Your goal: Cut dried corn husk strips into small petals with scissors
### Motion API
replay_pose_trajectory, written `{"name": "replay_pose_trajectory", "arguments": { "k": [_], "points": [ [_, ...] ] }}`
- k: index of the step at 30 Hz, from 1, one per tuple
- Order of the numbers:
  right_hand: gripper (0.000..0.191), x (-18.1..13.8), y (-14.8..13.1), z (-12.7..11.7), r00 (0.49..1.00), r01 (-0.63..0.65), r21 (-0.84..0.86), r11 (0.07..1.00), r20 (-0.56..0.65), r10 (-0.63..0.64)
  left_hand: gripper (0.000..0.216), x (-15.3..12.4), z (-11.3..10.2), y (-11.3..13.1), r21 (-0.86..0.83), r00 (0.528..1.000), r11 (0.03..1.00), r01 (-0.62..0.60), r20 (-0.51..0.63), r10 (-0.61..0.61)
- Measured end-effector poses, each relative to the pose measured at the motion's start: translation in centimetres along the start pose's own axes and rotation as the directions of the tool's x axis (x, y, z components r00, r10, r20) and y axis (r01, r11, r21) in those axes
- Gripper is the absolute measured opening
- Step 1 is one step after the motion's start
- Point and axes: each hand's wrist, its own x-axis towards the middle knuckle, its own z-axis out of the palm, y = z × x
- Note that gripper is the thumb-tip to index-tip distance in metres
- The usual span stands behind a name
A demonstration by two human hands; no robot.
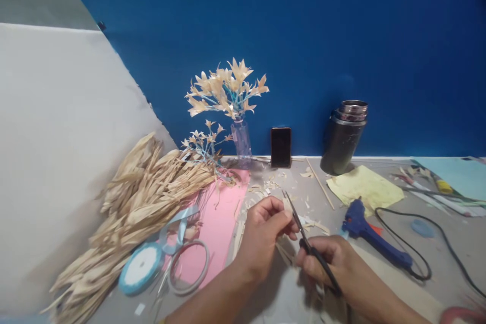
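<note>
My right hand (326, 260) is closed around the handles of black-handled scissors (298, 220). Their blades point up and away, slightly parted near the tips. Beside the blades, my left hand (268, 233) pinches a small pale piece of corn husk (286, 205) between thumb and fingers; most of it is hidden by the fingers. Cut scraps of husk (313, 224) lie on the table under and behind both hands. To the left rests a large bundle of dried corn husks (152, 187), partly on a pink sheet (220, 223).
Husk flowers (228, 86) stand in a clear bottle (242, 142) near a phone (281, 147) and an open dark flask (345, 136). At right lie a blue glue gun (375, 238) with its cord and a yellow cloth (364, 190). Blue ribbon (140, 268) and a tape ring (170, 268) sit front left.
</note>
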Motion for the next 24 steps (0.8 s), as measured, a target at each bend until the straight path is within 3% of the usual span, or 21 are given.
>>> {"name": "replay_pose_trajectory", "arguments": {
  "k": [12,17,21,24],
  "points": [
    [0.041,-0.1,0.1,0.3,1.0,-0.022,-0.049,0.999,-0.015,0.021,0.014,0.0,-0.5,0.0,0.005,1.0,1.0,0.009,0.028,-0.009],
    [0.045,-0.2,0.2,0.1,1.0,0.001,0.015,1.0,0.021,-0.001,0.017,0.0,-0.8,0.0,0.023,1.0,1.0,0.009,0.023,-0.009],
    [0.043,-0.3,-0.3,-0.5,0.995,0.075,0.084,0.994,-0.074,-0.068,0.018,-0.1,-0.8,0.0,0.03,0.999,0.999,0.029,0.04,-0.03],
    [0.043,-0.4,-0.8,-0.8,0.99,0.061,0.184,0.981,-0.136,-0.036,0.016,0.0,-1.0,-0.2,0.055,0.997,0.997,0.05,0.057,-0.053]
  ]
}}
